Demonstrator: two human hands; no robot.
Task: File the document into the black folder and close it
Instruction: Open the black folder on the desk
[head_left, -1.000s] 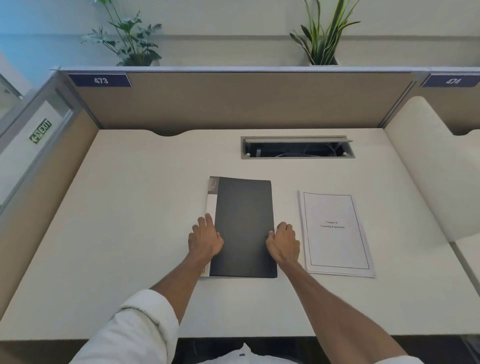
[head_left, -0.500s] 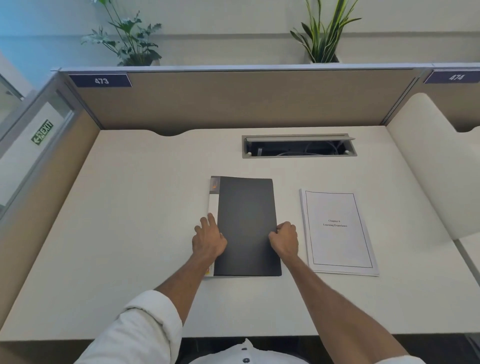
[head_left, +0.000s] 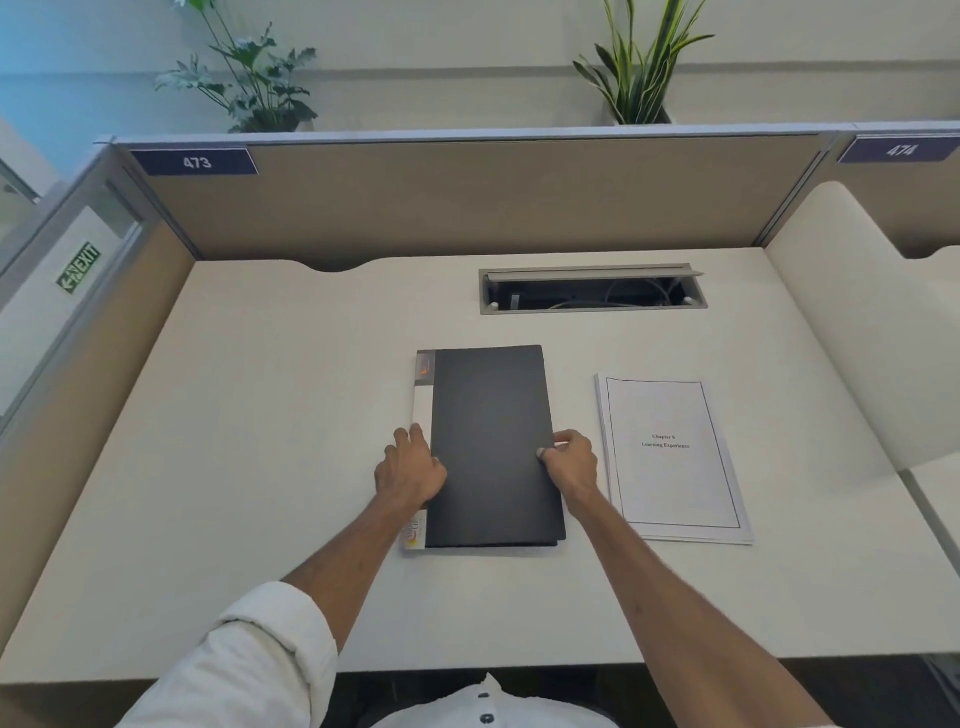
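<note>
Cubicle desk (head_left: 260, 467) | right hand (head_left: 571, 465) now pinching matte black plastic folder (head_left: 493, 447) cover edge, 3 o'clock | left hand (head_left: 410, 470) flat on spine | opening next; white stapled paper document (head_left: 675, 457) unfiled

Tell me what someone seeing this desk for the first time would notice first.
Probably the black folder lying shut in the middle of the white desk, with the left hand resting on its spine side and the right hand pinching its right edge. Just to its right lies the document, a white stapled stack with a bordered title page, apart from the folder. Behind them, an open cable tray is set into the desk.
</note>
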